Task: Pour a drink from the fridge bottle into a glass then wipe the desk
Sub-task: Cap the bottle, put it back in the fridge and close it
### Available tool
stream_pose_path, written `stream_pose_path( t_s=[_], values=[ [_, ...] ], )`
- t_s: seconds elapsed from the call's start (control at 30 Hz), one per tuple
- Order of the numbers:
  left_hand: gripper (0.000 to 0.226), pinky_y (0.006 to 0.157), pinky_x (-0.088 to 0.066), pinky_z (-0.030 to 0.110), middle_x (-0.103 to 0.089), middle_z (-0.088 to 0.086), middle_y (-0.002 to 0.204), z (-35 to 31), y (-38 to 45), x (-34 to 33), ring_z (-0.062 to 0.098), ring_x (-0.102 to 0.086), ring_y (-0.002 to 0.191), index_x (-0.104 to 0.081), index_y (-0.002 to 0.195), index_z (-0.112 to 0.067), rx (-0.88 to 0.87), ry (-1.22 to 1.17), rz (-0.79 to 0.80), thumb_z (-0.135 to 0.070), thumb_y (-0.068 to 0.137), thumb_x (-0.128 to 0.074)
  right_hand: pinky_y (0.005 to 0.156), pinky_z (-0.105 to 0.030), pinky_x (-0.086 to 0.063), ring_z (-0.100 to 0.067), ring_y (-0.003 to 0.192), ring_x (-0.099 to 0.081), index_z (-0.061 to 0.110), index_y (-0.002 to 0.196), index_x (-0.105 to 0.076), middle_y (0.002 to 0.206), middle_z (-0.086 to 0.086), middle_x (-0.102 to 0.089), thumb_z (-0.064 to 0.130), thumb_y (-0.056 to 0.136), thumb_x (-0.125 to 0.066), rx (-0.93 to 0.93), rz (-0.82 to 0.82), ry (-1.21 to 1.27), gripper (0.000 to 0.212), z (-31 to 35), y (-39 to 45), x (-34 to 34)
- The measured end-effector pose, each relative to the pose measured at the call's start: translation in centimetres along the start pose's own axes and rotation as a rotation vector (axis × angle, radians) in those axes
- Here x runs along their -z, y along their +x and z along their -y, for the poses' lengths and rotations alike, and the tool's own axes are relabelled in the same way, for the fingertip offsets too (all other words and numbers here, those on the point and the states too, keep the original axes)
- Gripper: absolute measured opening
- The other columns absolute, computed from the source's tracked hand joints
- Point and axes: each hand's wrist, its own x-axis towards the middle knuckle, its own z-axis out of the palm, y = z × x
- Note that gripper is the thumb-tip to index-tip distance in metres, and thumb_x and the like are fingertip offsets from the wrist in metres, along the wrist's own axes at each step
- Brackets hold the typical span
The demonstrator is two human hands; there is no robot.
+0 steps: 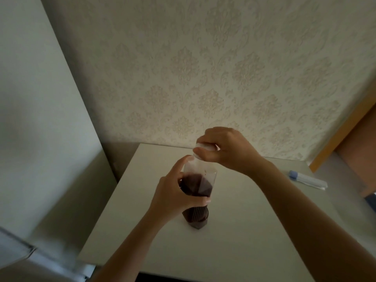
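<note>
Standing on a white desk [234,231] before patterned wallpaper [203,68], a bottle [196,190] gripped by both hands.

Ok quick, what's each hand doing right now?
Left hand: closed around the bottle, holding it upright on the desk.
Right hand: closed on the white cap.

the scene is dimly and evenly lit, with soft light falling from the right and front, so that the pale matte desk top [234,231] is brightest around its middle and the corner beside the cream damask-patterned wallpaper [203,68] is left in shadow. strong wide-angle bending is seen at the edges, and the lower left corner is smeared by blur. no glare is seen.
</note>
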Motion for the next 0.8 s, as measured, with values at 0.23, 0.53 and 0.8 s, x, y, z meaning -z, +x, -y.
stream_pose_path(
  t_s=[0.23, 0.53, 0.8],
  values=[
    [0.094, 0.073, -0.038, 0.003, -0.055, -0.022, 0.096, -0.5, -0.5, -0.2, -0.001, -0.057, 0.084, -0.028, 0.132, -0.047, -0.033, 0.231, -0.287, -0.048, 0.056, -0.082, 0.046, -0.023, -0.043, -0.010, 0.042, -0.050, 0.014, 0.063, -0.068, 0.048, 0.005, -0.056, 0.057, 0.076, -0.051, -0.268, -0.211, -0.119, 0.048, 1.9, 1.0, -2.5],
    [0.087, 0.067, -0.044, 0.018, -0.068, -0.004, 0.095, 0.4, -0.2, 0.6, 0.012, -0.066, 0.079, -0.032, 0.137, -0.030, -0.035, 0.460, -0.461, -0.055, 0.065, -0.074, 0.045, -0.023, -0.026, -0.013, 0.040, -0.029, 0.014, 0.047, -0.042, 0.042, 0.002, -0.037, 0.058, 0.074, -0.048, -0.633, -0.190, -0.303, 0.052, 3.8, 2.9, -4.7],
    [0.092, 0.068, -0.042, 0.018, -0.069, -0.002, 0.099, 1.8, -0.6, 2.2, 0.013, -0.067, 0.083, -0.035, 0.139, -0.027, -0.035, 0.524, -0.399, -0.053, 0.062, -0.078, 0.043, -0.023, -0.023, -0.012, 0.038, -0.025, 0.015, 0.046, -0.037, 0.041, 0.004, -0.028, 0.057, 0.076, -0.047, -0.699, -0.198, -0.326, 0.053, 4.5, 3.2, -6.3]
  ],
)
